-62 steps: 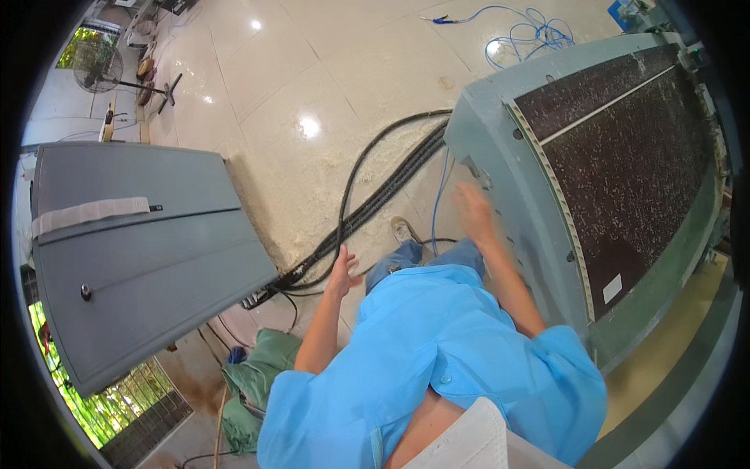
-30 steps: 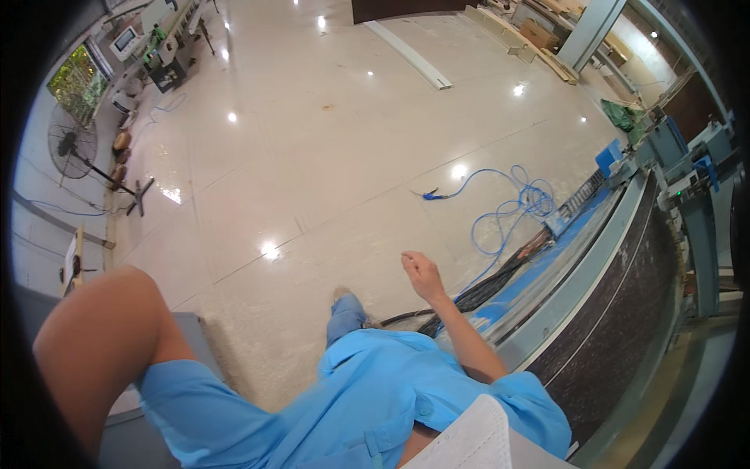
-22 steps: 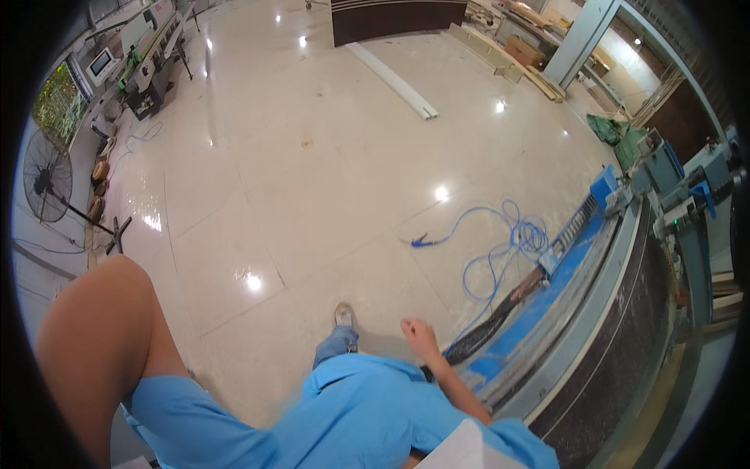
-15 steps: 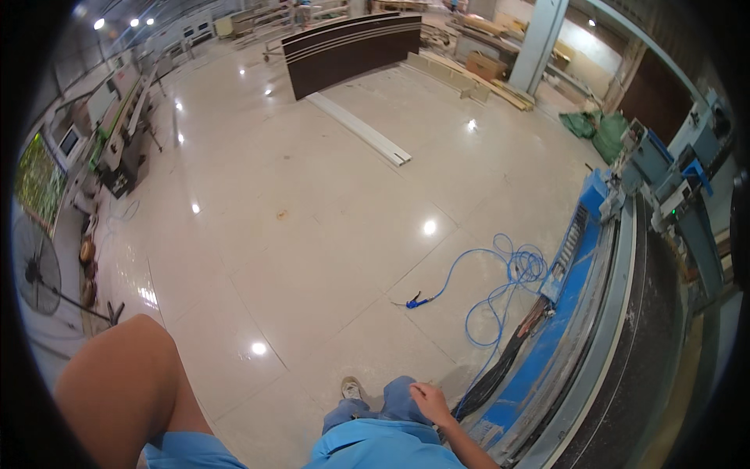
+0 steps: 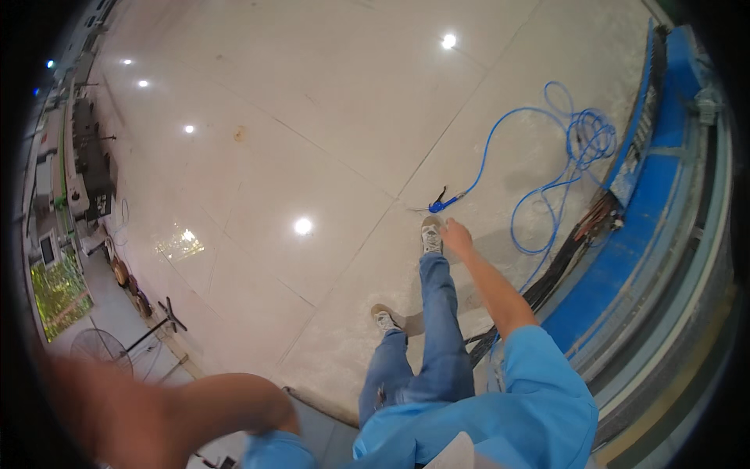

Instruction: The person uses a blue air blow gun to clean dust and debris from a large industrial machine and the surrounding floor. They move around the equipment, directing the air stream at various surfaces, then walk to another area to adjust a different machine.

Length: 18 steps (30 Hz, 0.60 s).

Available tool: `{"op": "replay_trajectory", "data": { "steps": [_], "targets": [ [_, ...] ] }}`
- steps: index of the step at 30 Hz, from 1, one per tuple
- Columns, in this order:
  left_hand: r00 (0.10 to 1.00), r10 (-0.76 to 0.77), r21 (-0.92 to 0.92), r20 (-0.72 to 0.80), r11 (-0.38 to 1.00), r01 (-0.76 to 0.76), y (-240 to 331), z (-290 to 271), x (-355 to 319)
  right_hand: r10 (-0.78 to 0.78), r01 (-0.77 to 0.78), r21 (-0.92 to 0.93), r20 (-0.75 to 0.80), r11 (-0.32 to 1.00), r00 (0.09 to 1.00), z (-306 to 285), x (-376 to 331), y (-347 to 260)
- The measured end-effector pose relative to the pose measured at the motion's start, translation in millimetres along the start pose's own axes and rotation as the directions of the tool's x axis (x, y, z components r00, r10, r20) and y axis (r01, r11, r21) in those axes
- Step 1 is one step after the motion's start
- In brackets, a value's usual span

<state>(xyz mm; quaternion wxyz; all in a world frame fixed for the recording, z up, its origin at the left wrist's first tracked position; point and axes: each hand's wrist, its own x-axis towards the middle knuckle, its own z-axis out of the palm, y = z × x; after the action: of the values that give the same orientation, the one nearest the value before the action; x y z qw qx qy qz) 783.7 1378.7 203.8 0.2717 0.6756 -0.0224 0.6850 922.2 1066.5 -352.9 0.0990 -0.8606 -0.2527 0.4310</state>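
Note:
A blue air blow gun (image 5: 445, 205) with a dark lever and a thin nozzle lies on the floor, joined to a coiled blue hose (image 5: 590, 141). Just below it in the picture is my right hand (image 5: 456, 237), over the toe of my shoe (image 5: 431, 234). Its fingers are loosely bent and partly apart, with nothing seen in them; it appears apart from the gun. My left hand (image 5: 117, 414) is raised close to the camera at the lower left. Motion smears its fingers, so its grip is unclear.
Along the right runs a long blue machine base (image 5: 617, 266) with rails and a bundle of dark cables (image 5: 558, 262). A standing fan (image 5: 101, 348) is at the lower left. Machinery (image 5: 86, 164) lines the far left, beside the glossy tiled floor (image 5: 312, 133).
My view has tipped down, so the dark panel and white board are out of sight. My right hand has reached forward, nearer the blow gun. One foot has stepped forward; my left arm has shifted.

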Motion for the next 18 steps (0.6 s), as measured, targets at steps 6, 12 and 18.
{"op": "replay_trajectory", "data": {
  "steps": [6,12,18],
  "targets": [
    [-0.587,-0.79,0.498,0.178,-0.442,0.746,10.8,67.6,-390.3,-0.011,0.041,-0.296,0.104,0.954,0.995,67.2,150.2,40.0],
    [-0.296,-0.411,0.402,0.862,0.2,0.893,118.4,55.6,-541.4,-0.115,0.024,-0.624,-0.106,0.781,0.988,150.6,229.4,103.5],
    [-0.355,-0.5,0.461,0.79,0.103,0.881,107.7,38.5,-540.7,-0.212,0.235,-0.439,0.101,0.867,0.972,155.6,238.4,140.3]
  ]
}}
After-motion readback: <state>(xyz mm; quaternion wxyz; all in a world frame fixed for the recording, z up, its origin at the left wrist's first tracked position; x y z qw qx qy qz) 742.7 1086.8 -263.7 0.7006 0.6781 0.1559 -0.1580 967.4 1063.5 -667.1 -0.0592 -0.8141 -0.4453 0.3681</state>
